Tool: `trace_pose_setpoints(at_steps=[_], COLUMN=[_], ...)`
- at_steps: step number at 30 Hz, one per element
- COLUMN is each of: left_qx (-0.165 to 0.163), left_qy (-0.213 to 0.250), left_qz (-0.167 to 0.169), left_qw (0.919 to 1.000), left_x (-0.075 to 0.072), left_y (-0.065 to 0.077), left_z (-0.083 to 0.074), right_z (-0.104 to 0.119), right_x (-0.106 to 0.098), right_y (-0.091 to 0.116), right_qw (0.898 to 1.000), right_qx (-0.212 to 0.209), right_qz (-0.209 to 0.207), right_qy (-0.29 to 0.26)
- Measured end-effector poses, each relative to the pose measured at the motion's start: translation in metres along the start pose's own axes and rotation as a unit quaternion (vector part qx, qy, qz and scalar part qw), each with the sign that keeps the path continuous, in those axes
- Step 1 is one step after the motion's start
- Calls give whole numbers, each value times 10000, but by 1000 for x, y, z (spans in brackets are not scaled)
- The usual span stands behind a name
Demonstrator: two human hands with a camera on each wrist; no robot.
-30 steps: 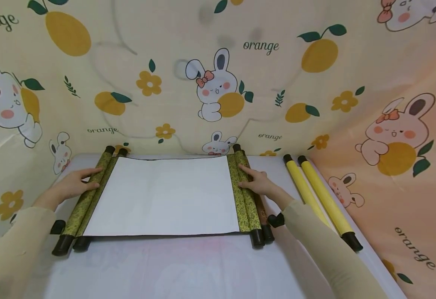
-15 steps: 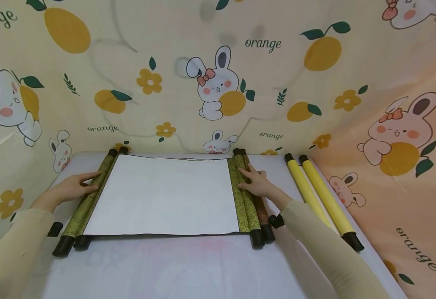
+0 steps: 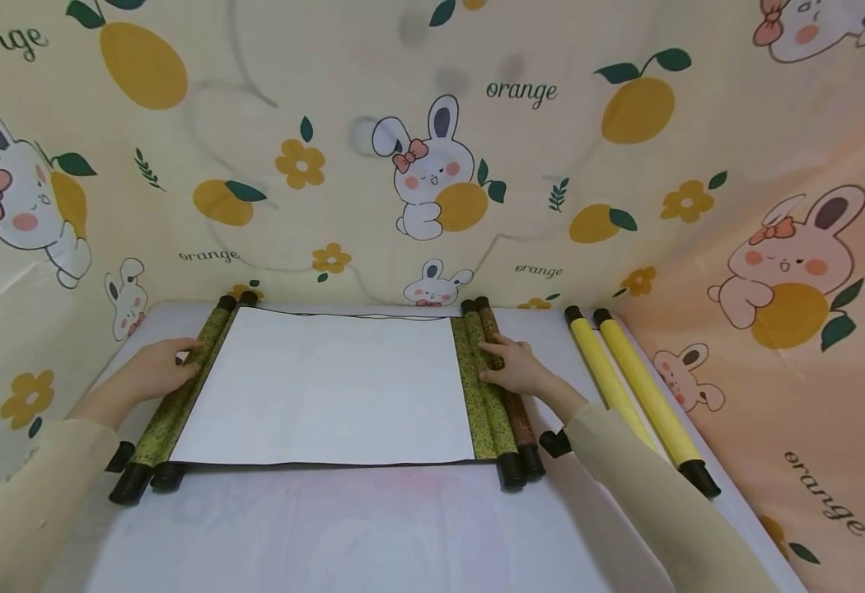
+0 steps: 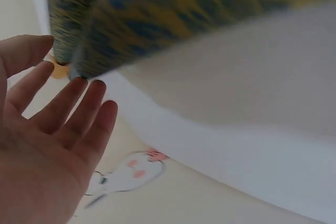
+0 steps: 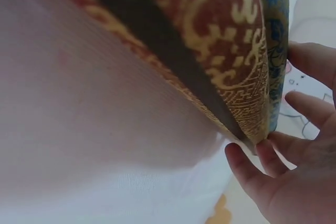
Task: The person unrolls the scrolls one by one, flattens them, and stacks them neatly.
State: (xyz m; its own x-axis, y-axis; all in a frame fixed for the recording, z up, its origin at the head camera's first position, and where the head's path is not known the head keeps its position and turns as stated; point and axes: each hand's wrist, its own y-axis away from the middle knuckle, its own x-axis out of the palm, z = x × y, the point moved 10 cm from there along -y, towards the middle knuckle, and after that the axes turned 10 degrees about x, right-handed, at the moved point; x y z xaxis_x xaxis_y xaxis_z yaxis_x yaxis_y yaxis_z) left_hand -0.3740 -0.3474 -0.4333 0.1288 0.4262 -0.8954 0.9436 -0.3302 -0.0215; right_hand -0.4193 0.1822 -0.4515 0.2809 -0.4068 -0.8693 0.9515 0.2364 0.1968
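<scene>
One blank, white, rectangular paper sheet lies near the counter's back edge, seemingly mostly unrolled, perhaps some left wound. Two black-ended, green-patterned rolls flank its left, a third green-patterned roll its right; beyond, one reddish-brown roll, two yellow rolls. Your left hand and right hand, fingers spread, touch the outermost green rolls.

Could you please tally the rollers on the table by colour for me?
Green rollers: 3
Brown roller: 1
Yellow rollers: 2
Total: 6
</scene>
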Motion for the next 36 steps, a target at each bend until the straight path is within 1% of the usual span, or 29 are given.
trace_pose_setpoints(at_steps=[2,4,7,10,14,18,22,27,31,34,36], left_qx=[18,44,198,411,663,889,1058,1302,1579,1841,2010], left_qy=[40,239,422,436,478,701,975,1425,1761,1909,1992], left_qz=[-14,-19,-53,-195,-520,-801,-1051,-1302,-1392,-1294,-1146], left_qw=[10000,9997,9989,9980,9953,9903,9840,9725,9616,9555,9523], left_x=[1,3,6,6,5,9,17,28,40,57,71], left_y=[-2,-4,-9,-14,-21,-32,-48,-67,-84,-96,-104], left_z=[-9,-18,-36,-58,-93,-130,-166,-213,-253,-287,-309], right_z=[2,4,8,12,15,16,14,-5,-31,-56,-73], right_x=[0,0,0,1,0,-8,-26,-48,-66,-77,-84], right_y=[5,10,19,29,43,57,73,89,103,116,124], right_qw=[10000,9999,9996,9989,9976,9951,9886,9760,9643,9583,9571], right_qx=[-63,-126,-258,-456,-650,-740,-856,-833,-662,-426,-252], right_qz=[-17,-29,-53,-87,-140,-409,-928,-1634,-2119,-2359,-2434], right_qy=[21,27,50,33,-218,-519,-825,-1171,-1441,-1555,-1550])
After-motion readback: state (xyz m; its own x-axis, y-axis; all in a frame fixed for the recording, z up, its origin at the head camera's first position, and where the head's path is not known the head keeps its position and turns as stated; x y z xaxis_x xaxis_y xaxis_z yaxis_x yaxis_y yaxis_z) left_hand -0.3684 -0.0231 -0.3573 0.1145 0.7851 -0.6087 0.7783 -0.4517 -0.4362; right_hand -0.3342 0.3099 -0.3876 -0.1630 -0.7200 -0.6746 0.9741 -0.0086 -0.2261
